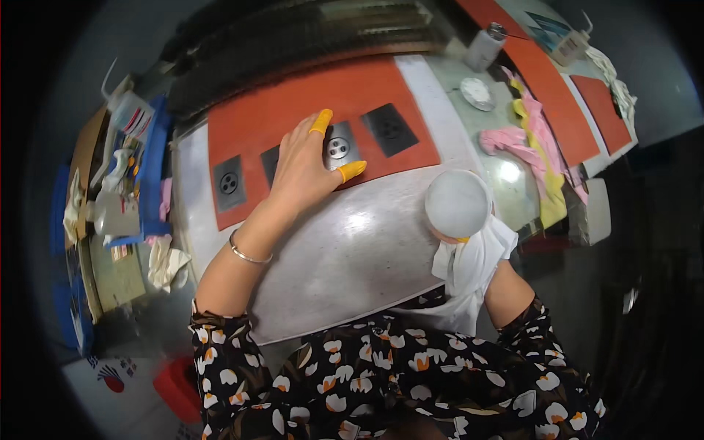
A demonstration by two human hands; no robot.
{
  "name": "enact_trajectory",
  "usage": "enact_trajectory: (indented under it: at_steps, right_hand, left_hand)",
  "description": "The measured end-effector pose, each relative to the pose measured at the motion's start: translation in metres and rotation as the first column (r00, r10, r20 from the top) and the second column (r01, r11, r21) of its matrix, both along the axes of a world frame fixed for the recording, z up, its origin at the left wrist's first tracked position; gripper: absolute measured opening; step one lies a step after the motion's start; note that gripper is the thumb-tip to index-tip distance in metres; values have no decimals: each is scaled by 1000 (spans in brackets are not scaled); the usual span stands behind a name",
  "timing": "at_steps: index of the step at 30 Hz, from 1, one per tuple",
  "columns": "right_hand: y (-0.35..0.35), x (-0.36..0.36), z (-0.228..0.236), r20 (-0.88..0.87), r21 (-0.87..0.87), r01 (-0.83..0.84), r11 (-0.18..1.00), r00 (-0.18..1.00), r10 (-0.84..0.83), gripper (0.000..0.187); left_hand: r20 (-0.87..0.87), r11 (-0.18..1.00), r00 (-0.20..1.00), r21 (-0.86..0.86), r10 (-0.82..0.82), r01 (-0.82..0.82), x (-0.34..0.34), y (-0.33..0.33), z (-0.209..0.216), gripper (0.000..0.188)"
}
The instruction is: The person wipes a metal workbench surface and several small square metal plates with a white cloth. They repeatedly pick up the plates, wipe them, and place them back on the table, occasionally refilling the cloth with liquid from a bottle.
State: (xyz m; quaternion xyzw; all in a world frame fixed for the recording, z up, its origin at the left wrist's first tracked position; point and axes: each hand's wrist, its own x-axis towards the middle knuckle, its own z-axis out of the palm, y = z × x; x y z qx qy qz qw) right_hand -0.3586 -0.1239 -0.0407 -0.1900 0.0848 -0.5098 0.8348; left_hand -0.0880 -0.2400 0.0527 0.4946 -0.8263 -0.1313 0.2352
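Over the orange mat (301, 94) my left hand (302, 165) reaches with thumb and index finger spread, yellow finger cots on both tips. Between them lies a grey rectangular plate (339, 149) with a bright round, holed centre; whether the fingertips touch it I cannot tell. A similar dark plate (270, 163) is partly hidden behind this hand. Another plate (229, 183) lies to the left, and a darker plate (390, 130) to the right. My right hand (449, 236), mostly hidden, is closed around a pale round-topped container (459, 204) and a white cloth (469, 268).
A blue tray (155, 150) with a squeeze bottle (132, 114) stands at left. At right are a silver-capped bottle (485, 48), a small round dish (477, 94), pink and yellow cloths (539, 150) and a second orange mat (561, 110). A dark brush-like strip (308, 44) borders the back.
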Motion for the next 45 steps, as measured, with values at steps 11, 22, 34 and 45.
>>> enact_trajectory:
  at_steps: [11,22,34,45]
  right_hand:
    - [35,-75,9,39,281,242,929,964,-263,44]
    - [69,-89,-13,-100,282,353,892,936,-338,42]
    - [54,-90,-19,-120,168,398,902,916,-382,40]
    - [61,-83,-22,-306,227,567,792,814,-494,31]
  left_hand:
    - [273,970,962,228,19,-84,-100,-42,-18,100]
    - [-194,924,936,190,-295,331,-99,55,5,85]
    - [339,995,941,97,-7,-27,-11,-9,-18,99]
    - [-184,971,954,-19,-238,238,-17,63,-4,77]
